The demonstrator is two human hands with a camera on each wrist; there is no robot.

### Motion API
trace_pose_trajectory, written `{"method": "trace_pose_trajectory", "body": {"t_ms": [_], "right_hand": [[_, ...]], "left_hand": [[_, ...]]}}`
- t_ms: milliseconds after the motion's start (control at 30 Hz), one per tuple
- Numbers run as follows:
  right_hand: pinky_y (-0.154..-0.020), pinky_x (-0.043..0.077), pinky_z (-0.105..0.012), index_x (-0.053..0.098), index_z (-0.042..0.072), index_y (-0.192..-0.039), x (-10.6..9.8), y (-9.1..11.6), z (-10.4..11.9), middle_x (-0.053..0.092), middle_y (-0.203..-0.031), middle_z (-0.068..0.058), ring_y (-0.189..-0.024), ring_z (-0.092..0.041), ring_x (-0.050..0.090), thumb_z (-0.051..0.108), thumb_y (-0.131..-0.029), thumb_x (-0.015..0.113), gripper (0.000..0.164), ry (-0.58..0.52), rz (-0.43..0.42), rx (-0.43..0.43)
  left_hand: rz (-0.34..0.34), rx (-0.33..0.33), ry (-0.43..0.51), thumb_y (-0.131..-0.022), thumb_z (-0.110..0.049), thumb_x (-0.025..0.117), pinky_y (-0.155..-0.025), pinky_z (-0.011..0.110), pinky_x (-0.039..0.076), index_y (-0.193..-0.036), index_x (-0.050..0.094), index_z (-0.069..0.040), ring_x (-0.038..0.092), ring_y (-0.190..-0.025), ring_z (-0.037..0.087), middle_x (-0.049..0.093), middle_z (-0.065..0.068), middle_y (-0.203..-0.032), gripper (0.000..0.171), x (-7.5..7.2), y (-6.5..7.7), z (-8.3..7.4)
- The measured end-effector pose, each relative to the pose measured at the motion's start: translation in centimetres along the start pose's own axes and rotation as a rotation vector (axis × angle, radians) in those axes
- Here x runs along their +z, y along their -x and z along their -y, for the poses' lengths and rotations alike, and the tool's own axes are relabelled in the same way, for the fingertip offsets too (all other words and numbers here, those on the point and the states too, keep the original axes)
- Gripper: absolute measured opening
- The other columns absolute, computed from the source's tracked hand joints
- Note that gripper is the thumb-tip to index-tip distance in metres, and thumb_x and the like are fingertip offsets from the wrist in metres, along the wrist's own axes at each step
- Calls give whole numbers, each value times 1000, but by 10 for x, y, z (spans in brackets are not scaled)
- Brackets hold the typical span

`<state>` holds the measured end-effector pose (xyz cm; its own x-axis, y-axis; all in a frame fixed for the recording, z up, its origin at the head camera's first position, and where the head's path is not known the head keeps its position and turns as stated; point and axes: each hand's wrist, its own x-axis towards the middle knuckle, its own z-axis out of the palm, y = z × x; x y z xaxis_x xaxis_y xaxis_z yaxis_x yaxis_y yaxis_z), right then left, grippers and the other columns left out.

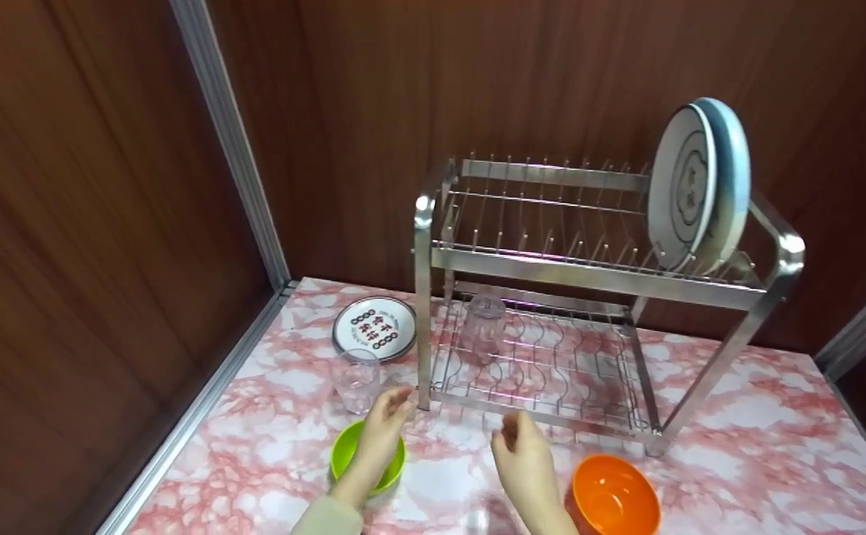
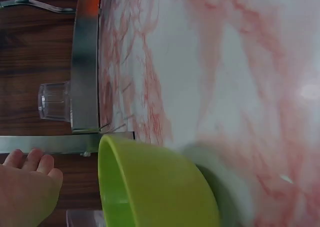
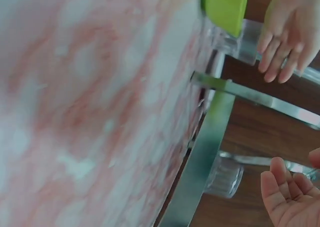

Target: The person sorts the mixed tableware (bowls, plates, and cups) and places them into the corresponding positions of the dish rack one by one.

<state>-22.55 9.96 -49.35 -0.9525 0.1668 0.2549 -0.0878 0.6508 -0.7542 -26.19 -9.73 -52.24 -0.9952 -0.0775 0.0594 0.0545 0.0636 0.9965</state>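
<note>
My left hand (image 1: 382,431) hangs over the lime green bowl (image 1: 343,450), fingers loosely bent, holding nothing. Just to its left stands a clear glass (image 1: 355,383), in front of a small white plate (image 1: 375,328) with red and black printing. My right hand (image 1: 526,459) is before the dish rack's front edge with relaxed, slightly curled fingers and an empty palm. An orange bowl (image 1: 615,499) sits to its right. In the right wrist view both palms show bare, the left hand (image 3: 290,34) near the glass and the right hand (image 3: 290,194) near the rack.
The two-tier metal dish rack (image 1: 596,275) stands at the back. An upside-down glass (image 1: 484,327) is on its lower tier. A white patterned plate (image 1: 682,189) and a blue-edged plate (image 1: 734,174) stand upright at the upper right. Brown wood panels (image 1: 343,134) enclose the marbled table (image 1: 254,446).
</note>
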Motion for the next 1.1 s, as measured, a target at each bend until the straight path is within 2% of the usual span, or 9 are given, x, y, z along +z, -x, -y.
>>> {"method": "trace_pose_trajectory", "body": {"t_ms": [133, 267, 500, 667, 767, 833, 933, 1100], "right_hand": [[-76, 49, -30, 53, 6, -93, 8, -20, 13, 60, -86, -8, -83, -18, 59, 9, -79, 58, 15, -110, -27, -74], [-82, 46, -33, 52, 5, -98, 15, -45, 30, 59, -93, -10, -89, -21, 57, 9, -80, 58, 20, -193, -19, -115], [-95, 39, -39, 42, 5, -121, 33, -91, 65, 51, -115, -15, -108, -27, 49, 16, -84, 57, 41, -401, 65, -125], [-99, 35, -40, 38, 5, -123, 47, -111, 83, 45, -124, -18, -116, -30, 44, 16, -91, 46, 35, -506, 142, -162], [-95, 38, -37, 42, 3, -117, 56, -116, 89, 50, -112, -19, -107, -26, 49, 14, -93, 40, 26, -555, 152, -150], [-85, 42, -31, 45, 1, -110, 62, -119, 92, 53, -98, -16, -92, -21, 51, 14, -94, 38, 21, -586, 154, -135], [-70, 39, -26, 47, 1, -96, 71, -121, 94, 52, -79, -9, -72, -13, 45, 14, -95, 36, 18, -586, 160, -123], [-67, 39, -26, 45, 2, -88, 83, -122, 99, 51, -72, -4, -67, -13, 46, 16, -95, 34, 19, -536, 179, -114]], "left_hand": [[-54, 24, -17, -90, -19, 48, -96, 34, 36, -116, 48, -3, 47, -112, 30, 52, 15, -120, 31, -20, 14, -5], [-133, 26, -18, -91, -16, 46, -93, 27, 35, -113, 50, -2, 47, -110, 26, 53, 15, -117, 27, -40, 18, -6], [-216, 6, -29, -91, -18, 45, -91, 25, 34, -113, 50, -2, 47, -102, 9, 53, 13, -118, 27, -68, 11, -3], [-246, -6, -37, -91, -16, 45, -93, 30, 34, -112, 50, -1, 48, -104, 14, 54, 13, -114, 26, -82, -2, 3], [-264, -20, -55, -92, -16, 44, -96, 35, 34, -113, 50, 0, 47, -109, 22, 53, 13, -114, 27, -90, -11, 6], [-273, -30, -70, -92, -16, 43, -97, 38, 33, -113, 49, 0, 45, -112, 25, 52, 15, -115, 27, -95, -18, 9], [-280, -36, -99, -92, -15, 43, -99, 40, 32, -114, 49, 2, 44, -115, 27, 51, 18, -118, 28, -105, -31, 12], [-258, -67, -173, -92, -15, 42, -100, 42, 30, -114, 48, 2, 43, -117, 29, 50, 19, -121, 29, -124, -55, 16]]}}
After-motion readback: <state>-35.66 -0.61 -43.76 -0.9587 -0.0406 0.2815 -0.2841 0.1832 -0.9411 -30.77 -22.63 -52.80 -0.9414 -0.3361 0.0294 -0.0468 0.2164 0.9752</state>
